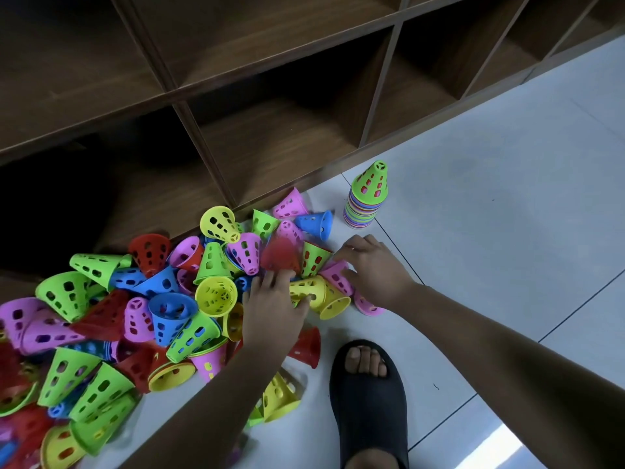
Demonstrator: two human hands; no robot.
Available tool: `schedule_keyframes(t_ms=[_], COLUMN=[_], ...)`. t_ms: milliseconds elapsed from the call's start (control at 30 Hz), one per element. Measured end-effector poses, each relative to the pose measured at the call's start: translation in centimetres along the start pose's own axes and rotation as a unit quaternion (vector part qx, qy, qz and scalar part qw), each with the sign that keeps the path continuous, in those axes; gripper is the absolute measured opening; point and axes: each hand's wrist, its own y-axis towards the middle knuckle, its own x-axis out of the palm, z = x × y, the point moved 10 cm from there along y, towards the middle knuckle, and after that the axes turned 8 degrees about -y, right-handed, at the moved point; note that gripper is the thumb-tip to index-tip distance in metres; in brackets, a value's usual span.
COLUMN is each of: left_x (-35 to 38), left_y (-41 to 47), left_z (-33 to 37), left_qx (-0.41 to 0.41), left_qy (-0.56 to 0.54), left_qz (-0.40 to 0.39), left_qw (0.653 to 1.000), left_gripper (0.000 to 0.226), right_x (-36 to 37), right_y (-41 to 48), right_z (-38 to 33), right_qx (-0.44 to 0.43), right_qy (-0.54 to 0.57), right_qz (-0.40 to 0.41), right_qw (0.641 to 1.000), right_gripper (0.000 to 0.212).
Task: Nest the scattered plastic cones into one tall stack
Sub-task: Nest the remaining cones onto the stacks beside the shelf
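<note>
While the right hand (375, 270) curls its fingers over a pink cone (334, 277) at the heap's edge, the left hand (270, 306) lies among the cones against a yellow cone (306, 292). I cannot tell whether it holds anything (a red cone (280, 257) just past its fingertips is blurred). Beyond the right hand, apart from the heap, the stack (365, 204) stands upright on the floor (507, 198), green on top. The job looks barely started: dozens of loose cones (135, 316) lie scattered along the wooden shelf (270, 96).

Upright green-topped stack (366, 198) on tile, apart from heaped multicoloured perforated cones (142, 306).
</note>
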Motion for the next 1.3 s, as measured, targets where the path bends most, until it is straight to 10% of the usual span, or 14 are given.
schedule_keyframes(t_ms=[467,800,1100,1300], left_x=[0.8,1.2,1.6,3.0], left_y=[-0.1,-0.5,-0.5,-1.0], left_z=[0.6,1.0,0.5,0.9], left_qx=[0.025,0.041,0.043,0.049], left_qy=[0.1,0.147,0.091,0.112], left_qz=[-0.035,-0.041,-0.004,-0.045], left_qw=[0.994,0.988,0.995,0.991], left_gripper=[0.047,0.061,0.038,0.077], right_x=[-1.5,-2.1,3.1,5.5], right_y=[-1.4,-8.5,-11.3,-12.5], right_z=[2.7,7.2,9.0,9.2], right_qx=[0.067,0.269,0.351,0.396], right_qy=[0.145,0.462,0.452,0.446], right_qz=[0.061,0.063,-0.008,-0.041], right_qw=[0.985,0.842,0.82,0.801], right_gripper=[0.005,0.019,0.023,0.013])
